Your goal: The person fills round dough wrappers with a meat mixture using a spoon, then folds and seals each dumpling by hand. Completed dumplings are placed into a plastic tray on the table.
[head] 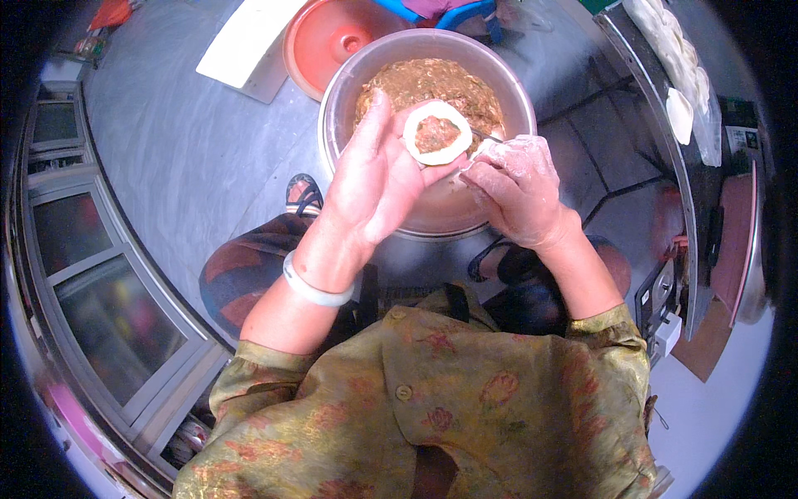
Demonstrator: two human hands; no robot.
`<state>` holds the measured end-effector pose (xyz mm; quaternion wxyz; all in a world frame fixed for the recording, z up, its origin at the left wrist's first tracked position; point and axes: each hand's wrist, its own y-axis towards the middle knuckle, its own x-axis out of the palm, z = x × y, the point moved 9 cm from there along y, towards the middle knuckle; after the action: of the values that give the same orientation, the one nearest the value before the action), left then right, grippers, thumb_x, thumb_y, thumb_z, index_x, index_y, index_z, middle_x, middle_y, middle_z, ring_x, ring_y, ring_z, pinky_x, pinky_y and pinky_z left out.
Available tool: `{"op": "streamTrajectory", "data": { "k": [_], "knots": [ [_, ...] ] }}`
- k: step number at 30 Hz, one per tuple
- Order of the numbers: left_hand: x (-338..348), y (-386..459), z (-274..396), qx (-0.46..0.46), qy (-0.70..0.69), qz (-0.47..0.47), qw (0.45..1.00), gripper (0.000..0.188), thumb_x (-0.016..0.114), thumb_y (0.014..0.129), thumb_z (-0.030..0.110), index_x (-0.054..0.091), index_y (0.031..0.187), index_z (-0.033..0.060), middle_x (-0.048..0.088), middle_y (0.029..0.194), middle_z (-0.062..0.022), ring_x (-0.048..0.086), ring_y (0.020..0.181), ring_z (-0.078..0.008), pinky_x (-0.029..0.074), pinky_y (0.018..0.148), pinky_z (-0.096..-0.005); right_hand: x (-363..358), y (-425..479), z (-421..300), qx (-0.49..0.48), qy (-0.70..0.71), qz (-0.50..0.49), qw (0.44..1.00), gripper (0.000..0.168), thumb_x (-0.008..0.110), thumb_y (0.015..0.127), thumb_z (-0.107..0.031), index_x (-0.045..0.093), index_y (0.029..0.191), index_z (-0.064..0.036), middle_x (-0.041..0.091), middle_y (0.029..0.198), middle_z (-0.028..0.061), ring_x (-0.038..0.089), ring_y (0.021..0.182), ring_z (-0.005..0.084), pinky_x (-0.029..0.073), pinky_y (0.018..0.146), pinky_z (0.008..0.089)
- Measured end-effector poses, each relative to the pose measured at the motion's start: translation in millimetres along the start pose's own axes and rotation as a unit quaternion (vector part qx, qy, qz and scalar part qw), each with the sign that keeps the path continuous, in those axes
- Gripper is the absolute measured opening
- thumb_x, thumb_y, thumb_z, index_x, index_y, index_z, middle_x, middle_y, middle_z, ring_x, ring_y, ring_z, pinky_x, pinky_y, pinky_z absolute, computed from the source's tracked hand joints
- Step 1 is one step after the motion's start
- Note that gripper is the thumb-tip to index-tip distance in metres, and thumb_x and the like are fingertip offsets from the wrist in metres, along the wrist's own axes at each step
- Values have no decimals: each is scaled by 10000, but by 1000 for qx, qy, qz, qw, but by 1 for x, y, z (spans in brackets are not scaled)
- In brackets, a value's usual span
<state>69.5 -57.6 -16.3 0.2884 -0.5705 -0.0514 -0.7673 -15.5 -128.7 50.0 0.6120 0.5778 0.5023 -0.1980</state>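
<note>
My left hand (377, 181) lies palm up over a large metal basin (430, 227). On its fingers rests a round dough wrapper (436, 156) with a mound of minced filling (436, 134) in the middle. Dusted with flour, my right hand (520, 187) is closed beside the wrapper around a thin dark utensil (487, 135); most of that tool is hidden. Behind both hands, a mass of brown minced filling with green flecks (430, 75) fills the far part of the basin.
Beyond the basin lie a red plastic lid (312, 50) and a white board (249, 40). A dark-topped table (648, 68) at right bears a row of pale dough pieces (670, 37) and a loose wrapper (679, 115). A glass-fronted cabinet (118, 249) lines the left side.
</note>
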Motion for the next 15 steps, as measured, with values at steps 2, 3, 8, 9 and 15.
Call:
{"op": "streamTrajectory", "data": {
  "k": [2, 3, 8, 9, 15],
  "knots": [
    [1, -1, -5, -22, 5, -15, 1000, 609, 296, 1027, 480, 390, 1367, -16, 511, 1339, -171, 509, 1233, -273, 396, 1057, -432, -1, 1, -4, -13, -13, 17, 1000, 286, 671, 706, -147, 661, 992, -146, 611, 946, 33, 579, 826, 239, 455, 728, 385],
    [3, -2, -7, -29, 11, -17, 999, 606, 294, 1027, 482, 395, 1364, -11, 515, 1335, -168, 515, 1224, -270, 399, 1053, -432, 1, 1, -4, -13, -9, 7, 1000, 282, 672, 705, -148, 663, 987, -150, 610, 938, 35, 578, 824, 239, 453, 727, 388],
    [7, -6, -14, -32, 47, -31, 998, 477, 437, 1010, 352, 437, 1328, -3, 548, 1271, -137, 541, 1173, -218, 440, 1008, -393, 0, 10, 0, 19, 38, -3, 999, 239, 739, 677, -74, 686, 903, -134, 618, 822, 18, 562, 798, 250, 419, 739, 379],
    [9, -10, -11, -24, 72, -39, 996, 444, 486, 996, 296, 444, 1320, -4, 557, 1251, -124, 548, 1157, -202, 451, 993, -372, -2, 11, 4, 39, 56, 5, 998, 220, 730, 697, -91, 676, 907, -129, 616, 844, 35, 568, 813, 255, 429, 743, 381],
    [5, -10, -6, 44, 255, -30, 965, 436, 666, 888, 95, 510, 1279, -17, 612, 1153, -67, 581, 1041, -123, 474, 916, -267, -14, 15, 21, 149, 205, 96, 963, 139, 706, 754, -65, 639, 875, -74, 619, 918, 100, 584, 893, 276, 451, 810, 374]
  ]
}}
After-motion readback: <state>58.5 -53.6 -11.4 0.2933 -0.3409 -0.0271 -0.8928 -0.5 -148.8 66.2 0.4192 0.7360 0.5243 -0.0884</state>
